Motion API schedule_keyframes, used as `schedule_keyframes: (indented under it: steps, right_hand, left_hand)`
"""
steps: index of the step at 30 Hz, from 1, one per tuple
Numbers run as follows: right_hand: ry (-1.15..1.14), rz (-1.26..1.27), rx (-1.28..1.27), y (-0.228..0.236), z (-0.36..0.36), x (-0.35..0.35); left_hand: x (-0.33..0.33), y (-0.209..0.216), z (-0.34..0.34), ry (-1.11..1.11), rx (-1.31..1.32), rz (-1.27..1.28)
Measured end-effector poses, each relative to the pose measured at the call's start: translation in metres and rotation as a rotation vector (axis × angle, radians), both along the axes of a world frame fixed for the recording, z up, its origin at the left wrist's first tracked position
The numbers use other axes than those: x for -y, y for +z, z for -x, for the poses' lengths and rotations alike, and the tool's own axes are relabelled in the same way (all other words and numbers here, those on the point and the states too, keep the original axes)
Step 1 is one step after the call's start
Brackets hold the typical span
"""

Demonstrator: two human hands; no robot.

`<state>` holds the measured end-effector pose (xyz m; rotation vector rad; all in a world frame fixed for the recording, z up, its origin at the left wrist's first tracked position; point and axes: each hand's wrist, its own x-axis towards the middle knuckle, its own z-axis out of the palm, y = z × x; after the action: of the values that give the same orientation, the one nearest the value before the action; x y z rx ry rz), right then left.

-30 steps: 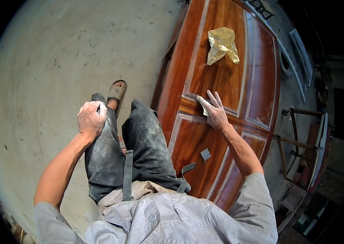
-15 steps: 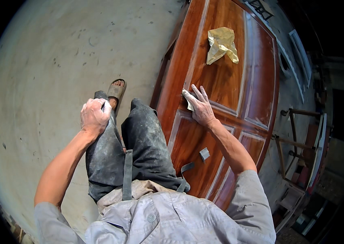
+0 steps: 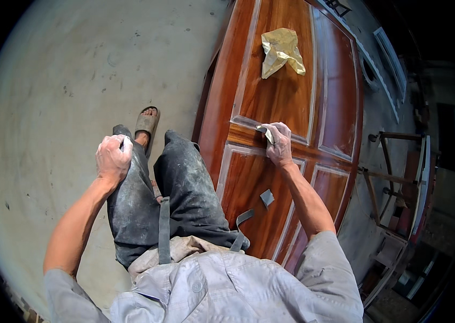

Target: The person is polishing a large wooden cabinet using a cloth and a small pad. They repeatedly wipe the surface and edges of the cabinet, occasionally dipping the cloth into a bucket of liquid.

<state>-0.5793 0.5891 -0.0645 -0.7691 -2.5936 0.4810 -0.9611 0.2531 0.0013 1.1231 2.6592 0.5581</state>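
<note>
My right hand [image 3: 278, 144], whitened with dust, is closed around a small folded piece of pale sandpaper [image 3: 268, 136]. It touches the pale moulding between two panels of a glossy red-brown wooden door [image 3: 241, 210] lying flat. My left hand [image 3: 113, 158], also dusty, rests curled on my left knee; its fingertips are hidden, so I cannot see whether they hold anything. A crumpled yellowish sheet [image 3: 281, 53] lies on the upper panel, beyond my right hand. Nearer to me, a small grey square pad [image 3: 267, 198] lies on the lower panel.
The door's long edge runs close beside my right leg. Concrete floor [image 3: 77, 107] stretches to the left. Right of the door stand a wooden frame stand [image 3: 383, 177] and a pale framed panel [image 3: 390, 64]. A loose strap [image 3: 242, 220] from my clothing hangs over the door.
My right hand has moved right along the moulding, and its outstretched fingers have curled in around the sandpaper. My left hand stays on the knee. The whole view has shifted slightly.
</note>
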Motion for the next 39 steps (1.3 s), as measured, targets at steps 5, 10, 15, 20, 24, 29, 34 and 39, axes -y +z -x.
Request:
schedule_keyframes:
  steps: [5, 10, 15, 20, 24, 29, 34, 39]
  right_hand:
    - [-0.182, 0.087, -0.114, 0.005, 0.017, 0.024]
    - [-0.073, 0.024, -0.045, -0.001, 0.033, 0.032]
    - [-0.497, 0.448, 0.214, 0.033, -0.117, -0.045]
    - [-0.646, 0.771, 0.016, 0.062, -0.128, -0.076]
    - [-0.532, 0.370, 0.010, 0.041, -0.133, -0.078]
    - [-0.464, 0.441, 0.217, 0.036, -0.133, -0.096]
    - [-0.209, 0.047, 0.324, 0.012, -0.152, -0.104]
    - [-0.258, 0.102, 0.195, 0.002, -0.146, -0.100]
  left_hand:
    - [-0.008, 0.021, -0.016, 0.030, 0.019, 0.065]
    - [-0.002, -0.001, -0.004, -0.043, -0.030, 0.062]
    - [0.007, -0.002, 0.001, -0.020, 0.049, -0.007]
    - [-0.004, 0.003, -0.006, -0.043, 0.018, -0.001]
    - [-0.004, 0.003, -0.004, -0.021, 0.059, 0.022]
    - [0.001, 0.012, -0.003, 0.044, 0.103, 0.021]
    - [0.004, 0.005, -0.001, 0.005, 0.099, -0.022]
    - [0.008, 0.007, -0.002, 0.069, 0.131, -0.032]
